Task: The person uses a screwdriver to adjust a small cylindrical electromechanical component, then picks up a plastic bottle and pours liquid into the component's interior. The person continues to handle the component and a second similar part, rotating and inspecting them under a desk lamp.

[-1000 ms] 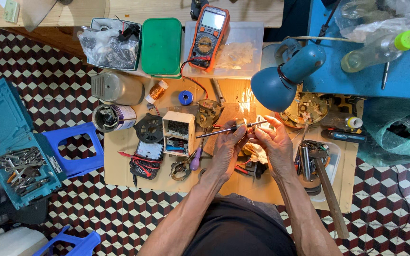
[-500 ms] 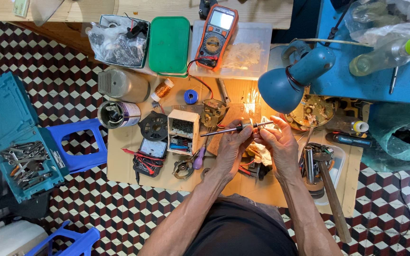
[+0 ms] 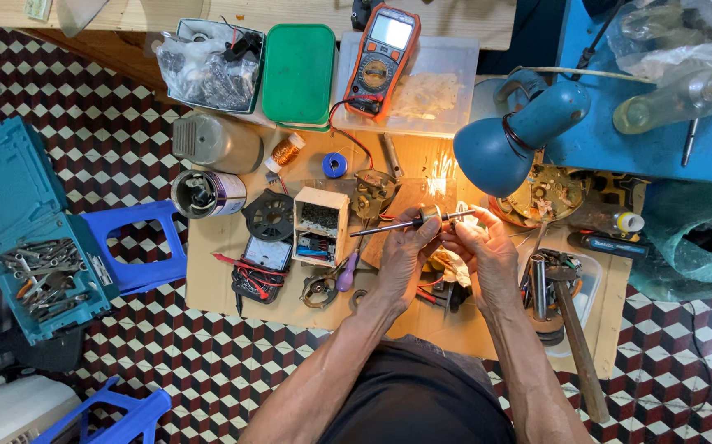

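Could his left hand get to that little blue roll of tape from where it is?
Probably yes. The left hand is busy holding the metal shaft, but the blue tape roll lies uncovered on the cardboard just beyond, with only a red wire nearby.

The floor (image 3: pixel 125 107) is a checker of dark red, black and white. Lamp (image 3: pixel 508 140) – blue; case (image 3: pixel 18 226) – teal; stool (image 3: pixel 138 247) blue; lid (image 3: pixel 298 72) green; meter (image 3: pixel 379 53) orange and dark grey; wire spool (image 3: pixel 286 152) coppery; tape roll (image 3: pixel 334 165) blue.
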